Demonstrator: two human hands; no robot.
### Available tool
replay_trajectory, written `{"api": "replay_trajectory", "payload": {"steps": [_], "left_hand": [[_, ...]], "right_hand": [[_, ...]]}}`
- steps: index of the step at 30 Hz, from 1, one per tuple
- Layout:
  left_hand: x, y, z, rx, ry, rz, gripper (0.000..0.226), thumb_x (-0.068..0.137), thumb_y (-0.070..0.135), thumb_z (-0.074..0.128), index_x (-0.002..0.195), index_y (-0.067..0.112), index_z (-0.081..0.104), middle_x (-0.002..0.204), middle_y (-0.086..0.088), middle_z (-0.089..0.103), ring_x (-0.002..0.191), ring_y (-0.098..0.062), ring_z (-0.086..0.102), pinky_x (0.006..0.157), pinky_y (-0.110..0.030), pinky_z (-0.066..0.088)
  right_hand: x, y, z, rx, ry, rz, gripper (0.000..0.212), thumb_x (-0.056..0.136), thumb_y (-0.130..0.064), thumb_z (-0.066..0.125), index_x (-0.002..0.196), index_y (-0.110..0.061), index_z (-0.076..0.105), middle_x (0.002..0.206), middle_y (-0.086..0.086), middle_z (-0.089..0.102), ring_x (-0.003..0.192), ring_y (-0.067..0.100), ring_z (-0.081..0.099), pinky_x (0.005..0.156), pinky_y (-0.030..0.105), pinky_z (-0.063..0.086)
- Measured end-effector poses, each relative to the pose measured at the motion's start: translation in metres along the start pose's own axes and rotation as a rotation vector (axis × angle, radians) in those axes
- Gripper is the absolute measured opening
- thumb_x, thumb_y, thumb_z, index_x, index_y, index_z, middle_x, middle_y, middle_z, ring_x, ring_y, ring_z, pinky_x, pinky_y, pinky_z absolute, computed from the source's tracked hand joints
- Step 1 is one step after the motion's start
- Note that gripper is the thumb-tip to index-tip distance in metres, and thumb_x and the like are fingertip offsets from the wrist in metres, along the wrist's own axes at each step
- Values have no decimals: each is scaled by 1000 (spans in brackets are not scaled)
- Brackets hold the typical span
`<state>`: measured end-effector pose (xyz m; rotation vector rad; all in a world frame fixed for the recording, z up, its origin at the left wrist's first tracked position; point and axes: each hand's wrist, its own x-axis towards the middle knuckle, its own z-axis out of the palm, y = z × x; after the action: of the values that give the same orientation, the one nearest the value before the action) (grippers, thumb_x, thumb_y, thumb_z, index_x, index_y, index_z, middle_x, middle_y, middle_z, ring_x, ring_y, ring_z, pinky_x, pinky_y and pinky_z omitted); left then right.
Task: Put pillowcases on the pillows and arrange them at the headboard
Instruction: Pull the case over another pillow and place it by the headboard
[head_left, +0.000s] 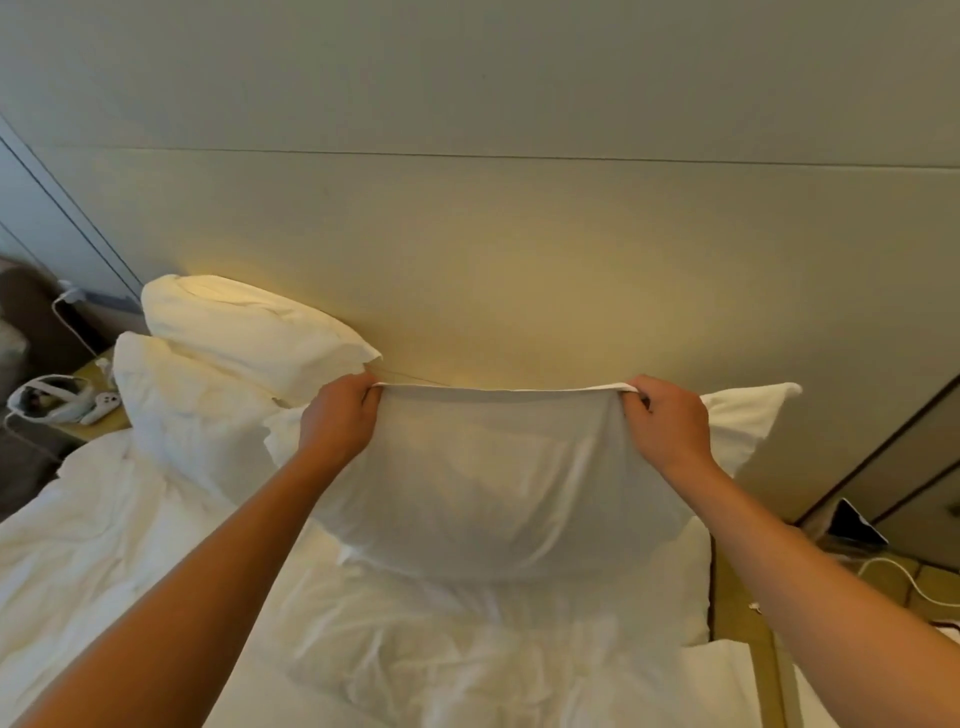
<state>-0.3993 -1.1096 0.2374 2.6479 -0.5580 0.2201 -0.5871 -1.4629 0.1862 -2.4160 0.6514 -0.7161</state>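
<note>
The pillowcase (498, 467) hung over the bed (156, 571) in my head view, stretched wide below the headboard (519, 260), a pillow's bulk showing inside. My left hand (337, 418) and right hand (665, 421) were each clenched on an upper corner of its hem. Two stacked pillows (223, 364) leaned at the headboard's left; another pillow (743, 421) peeked out behind my right hand.
</note>
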Motion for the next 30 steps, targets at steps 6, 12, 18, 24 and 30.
{"api": "replay_trajectory", "payload": {"steps": [6, 12, 18, 24, 30], "left_hand": [[-23, -31, 45, 115, -152, -12, 33, 108, 33, 41, 116, 25, 71, 116, -3, 73, 103, -24, 67, 90, -39, 54], [12, -43, 34, 138, -33, 36, 33, 107, 32, 40, 110, 25, 72, 105, -1, 72, 95, -23, 65, 74, -33, 45], [43, -51, 34, 82, -35, 21, 34, 106, 27, 41, 105, 18, 73, 102, -6, 72, 94, -27, 65, 77, -41, 54], [26, -80, 85, 90, -287, -95, 35, 107, 28, 41, 108, 16, 73, 111, -12, 73, 100, -30, 66, 88, -41, 52], [32, -92, 105, 0, -251, -104, 35, 107, 28, 41, 112, 15, 73, 114, -12, 74, 102, -30, 67, 95, -41, 51]], "right_hand": [[-37, 13, 20, -88, -168, 36, 27, 101, -27, 54, 84, -19, 72, 77, -1, 70, 73, 27, 61, 67, 42, 53], [-30, 3, 25, -89, -70, -36, 37, 99, -27, 54, 64, -21, 44, 57, -5, 48, 56, 25, 48, 52, 41, 40], [-16, -6, 43, -82, -58, -58, 39, 99, -28, 54, 63, -26, 42, 57, -9, 47, 53, 12, 44, 48, 30, 29], [-44, 16, 90, -135, -378, 161, 36, 101, -31, 57, 66, -26, 56, 69, -2, 64, 70, 28, 61, 61, 37, 47], [-50, 18, 113, -83, -345, 184, 29, 101, -25, 57, 72, -27, 59, 68, -5, 59, 69, 26, 58, 58, 35, 37]]}}
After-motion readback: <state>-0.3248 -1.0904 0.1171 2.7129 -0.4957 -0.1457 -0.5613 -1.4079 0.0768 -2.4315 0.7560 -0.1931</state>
